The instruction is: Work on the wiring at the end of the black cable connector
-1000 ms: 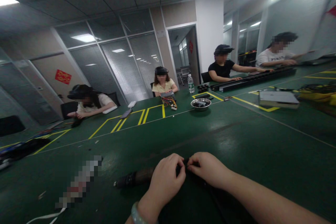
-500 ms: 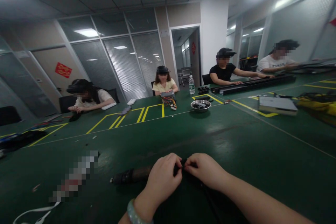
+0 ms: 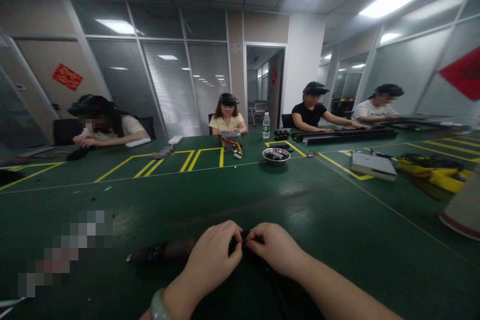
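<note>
My left hand (image 3: pixel 213 257) and my right hand (image 3: pixel 272 247) meet near the front edge of the green table (image 3: pixel 337 220). Both are closed in a pinch on a small dark part between their fingertips; I cannot make out what it is. A long dark cylindrical object (image 3: pixel 161 252) lies on the table and runs left from under my left hand. A dark cable or strap trails from the hands toward me. A light bracelet sits on my left wrist.
A metal bowl (image 3: pixel 276 156) stands mid-table, with a wired device (image 3: pixel 231 140) and a water bottle (image 3: pixel 266 126) behind it. A grey flat box (image 3: pixel 373 166) and yellow parts (image 3: pixel 437 172) lie right. Several people sit along the far side; a long black strip (image 3: pixel 347 135) lies before two.
The view has swung left and tilted, so everything shifted in frame. My hands keep the same pinch on the small part and have hardly moved on the table.
</note>
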`<state>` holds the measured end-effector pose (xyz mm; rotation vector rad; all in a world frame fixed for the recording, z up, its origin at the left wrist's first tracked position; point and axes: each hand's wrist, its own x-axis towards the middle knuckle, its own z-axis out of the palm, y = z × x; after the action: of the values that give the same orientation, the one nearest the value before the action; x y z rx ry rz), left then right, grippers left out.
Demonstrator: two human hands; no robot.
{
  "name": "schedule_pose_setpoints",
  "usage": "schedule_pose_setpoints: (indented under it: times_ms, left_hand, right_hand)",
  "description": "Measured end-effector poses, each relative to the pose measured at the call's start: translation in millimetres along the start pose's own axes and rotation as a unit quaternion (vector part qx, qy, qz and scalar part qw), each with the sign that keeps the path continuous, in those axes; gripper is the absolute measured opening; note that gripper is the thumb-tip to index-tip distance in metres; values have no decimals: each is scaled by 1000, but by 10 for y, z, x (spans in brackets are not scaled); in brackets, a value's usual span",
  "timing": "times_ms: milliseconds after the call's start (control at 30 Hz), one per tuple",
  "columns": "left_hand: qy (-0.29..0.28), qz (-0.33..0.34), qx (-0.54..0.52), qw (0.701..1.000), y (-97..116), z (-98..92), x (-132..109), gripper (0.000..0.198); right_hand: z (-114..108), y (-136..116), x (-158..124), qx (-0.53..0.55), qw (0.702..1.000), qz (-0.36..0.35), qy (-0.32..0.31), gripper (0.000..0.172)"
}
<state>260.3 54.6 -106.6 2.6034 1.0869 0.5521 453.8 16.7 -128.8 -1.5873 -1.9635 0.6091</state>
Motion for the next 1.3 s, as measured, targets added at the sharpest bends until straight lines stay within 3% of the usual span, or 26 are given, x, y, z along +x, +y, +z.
schedule_pose_setpoints:
  times_ms: [600,1300]
  left_hand:
    - [-24,-19,7,1000,-11,8,3,11]
    - [-13,-9,7,1000,-17,18,1,8]
  right_hand:
    - [-28,-43,-13,5,1000,-1,-1,18]
    - [-46,-80,-7,-2,1000,18,-10,18]
